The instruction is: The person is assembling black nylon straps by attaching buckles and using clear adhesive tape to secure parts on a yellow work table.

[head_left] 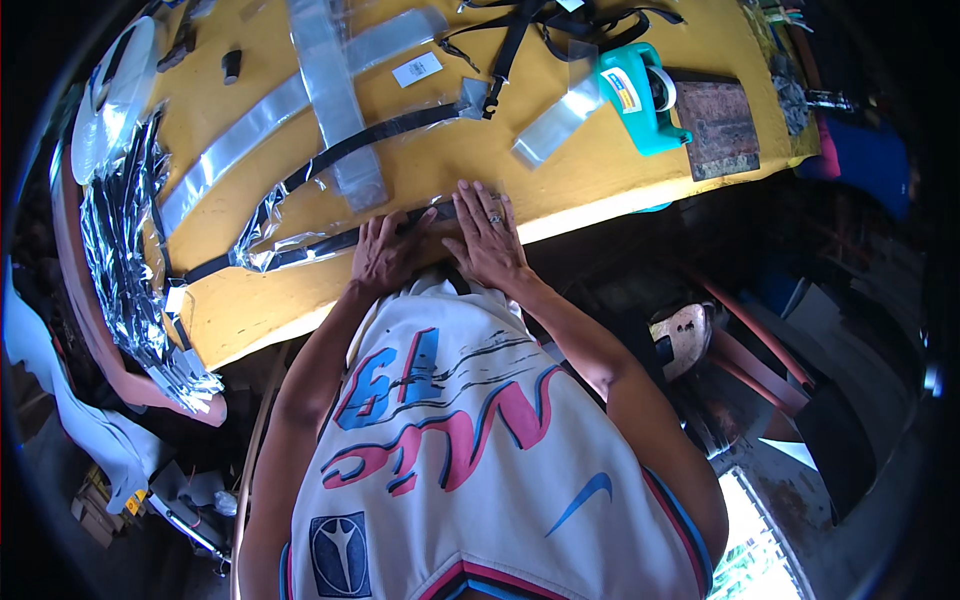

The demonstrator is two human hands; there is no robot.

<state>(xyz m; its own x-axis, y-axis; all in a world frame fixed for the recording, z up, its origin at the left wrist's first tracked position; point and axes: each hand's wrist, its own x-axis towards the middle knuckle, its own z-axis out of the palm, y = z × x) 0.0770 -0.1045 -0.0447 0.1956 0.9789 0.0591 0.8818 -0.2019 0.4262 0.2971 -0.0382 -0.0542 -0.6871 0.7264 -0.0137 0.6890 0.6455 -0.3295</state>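
Near the front edge of the yellow table, a black strap [325, 245] runs under both hands, partly wrapped in clear plastic film. My left hand [385, 252] rests on it with the fingers bent a little and apart, its thumb pointing right. Beside it, my right hand [487, 238] lies flat with the fingers stretched out, a ring on one finger. Whatever part of the strap is beneath the palms is hidden. Farther back, the strap curves round in its clear sleeve to a black buckle [490, 103].
Clear plastic strips [330, 100] cross the yellow table [560, 200]. At right stand a teal tape dispenser [640, 110] and a dark worn block [722, 130]. A bundle of plastic-wrapped black straps [125, 270] hangs over the left edge. More black straps [600, 28] lie at the back.
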